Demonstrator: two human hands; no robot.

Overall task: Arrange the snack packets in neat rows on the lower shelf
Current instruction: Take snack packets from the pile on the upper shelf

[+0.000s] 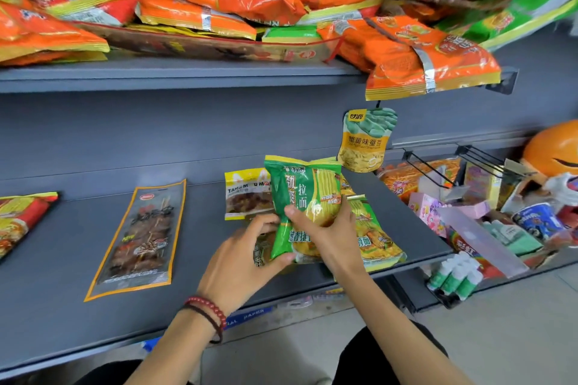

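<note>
A green noodle packet (295, 187) is lifted off the grey lower shelf (78, 284), tilted toward me. My right hand (325, 228) grips its middle from the right, thumb across the front. My left hand (247, 256) pinches its lower left corner. Under it lies a second green-and-yellow packet (375, 237) near the shelf's right end. A yellow-topped packet (244, 194) lies behind my hands. A long clear orange-edged packet of skewers (140, 241) lies flat at mid shelf. A red and yellow packet (18, 219) lies at the far left.
The upper shelf (187, 75) carries a loose heap of orange packets (237, 0), and one orange packet (428, 66) overhangs its right end. A green and yellow bean pouch (364, 141) hangs from a hook. To the right, a wire rack (488, 166) holds mixed small goods.
</note>
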